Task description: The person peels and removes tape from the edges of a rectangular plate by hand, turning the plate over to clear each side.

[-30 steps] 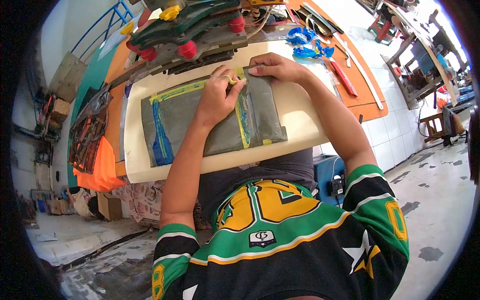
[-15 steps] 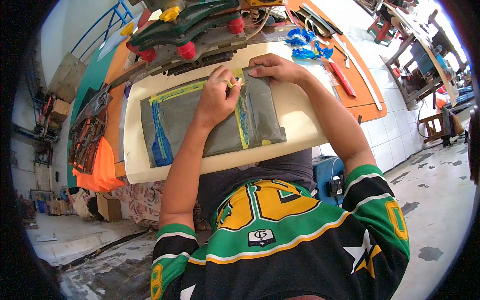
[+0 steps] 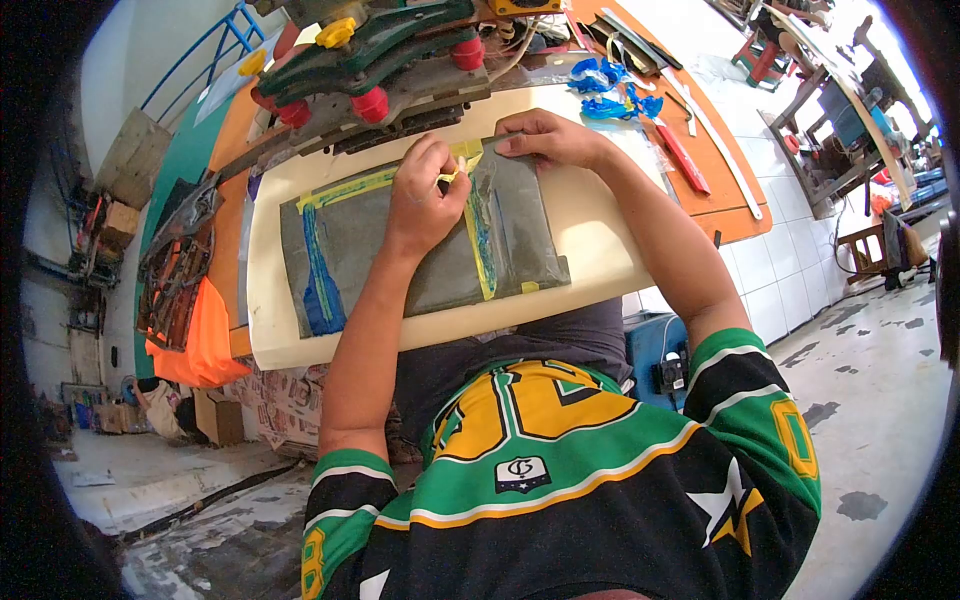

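A dark grey, flat panel (image 3: 390,230) lies on a cream sheet, with yellow masking tape (image 3: 345,188) along its top edge and down its right part. Blue smears (image 3: 320,290) run beside the tape on the left and right. My left hand (image 3: 428,200) is closed above the panel, pinching a loose, curled strip of yellow tape (image 3: 455,172) near the top right corner of the taped area. With thumb and fingers, my right hand (image 3: 545,140) grips the panel's upper right edge.
Beyond the panel stands a green clamp-like machine (image 3: 370,60) with red feet. Crumpled blue tape (image 3: 615,90), a red cutter-like tool (image 3: 684,160) and a metal ruler (image 3: 725,165) lie at the right. Orange cloth (image 3: 198,335) hangs at the left.
My left hand has moved slightly left, drawing the pinched yellow tape away from the corner. My right hand stays at the panel's edge.
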`<state>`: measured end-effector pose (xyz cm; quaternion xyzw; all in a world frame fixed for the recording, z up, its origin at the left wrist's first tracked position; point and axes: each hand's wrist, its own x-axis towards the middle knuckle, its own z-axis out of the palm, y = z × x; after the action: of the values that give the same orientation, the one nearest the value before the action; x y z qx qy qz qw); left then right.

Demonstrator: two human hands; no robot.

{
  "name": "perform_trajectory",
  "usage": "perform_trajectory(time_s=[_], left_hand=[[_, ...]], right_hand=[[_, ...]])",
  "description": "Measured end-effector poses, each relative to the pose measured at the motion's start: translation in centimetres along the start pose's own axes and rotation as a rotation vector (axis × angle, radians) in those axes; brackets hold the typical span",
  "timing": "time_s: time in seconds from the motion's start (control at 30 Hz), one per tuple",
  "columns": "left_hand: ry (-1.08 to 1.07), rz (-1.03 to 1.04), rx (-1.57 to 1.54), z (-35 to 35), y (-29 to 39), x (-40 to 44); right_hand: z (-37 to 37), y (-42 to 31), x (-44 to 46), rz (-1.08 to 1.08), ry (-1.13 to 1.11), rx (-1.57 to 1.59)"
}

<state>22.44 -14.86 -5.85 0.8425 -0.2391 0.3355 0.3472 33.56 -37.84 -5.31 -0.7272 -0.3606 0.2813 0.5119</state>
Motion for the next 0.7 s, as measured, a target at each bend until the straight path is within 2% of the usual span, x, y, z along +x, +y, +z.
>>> perform_trajectory(time_s=[0.1,0.37,0.7], left_hand=[[0.008,0.043,-0.003,0.09,-0.13,-0.01],[0.109,-0.109,-0.029,-0.11,0.27,0.16],[0.266,-0.06,0.103,0.0,-0.07,0.07]], right_hand=[[-0.05,-0.05,-0.06,0.0,-0.006,-0.005],[-0.07,-0.13,-0.03,0.003,-0.009,-0.016],[-0.23,0.04,0.11,-0.034,-0.015,-0.021]])
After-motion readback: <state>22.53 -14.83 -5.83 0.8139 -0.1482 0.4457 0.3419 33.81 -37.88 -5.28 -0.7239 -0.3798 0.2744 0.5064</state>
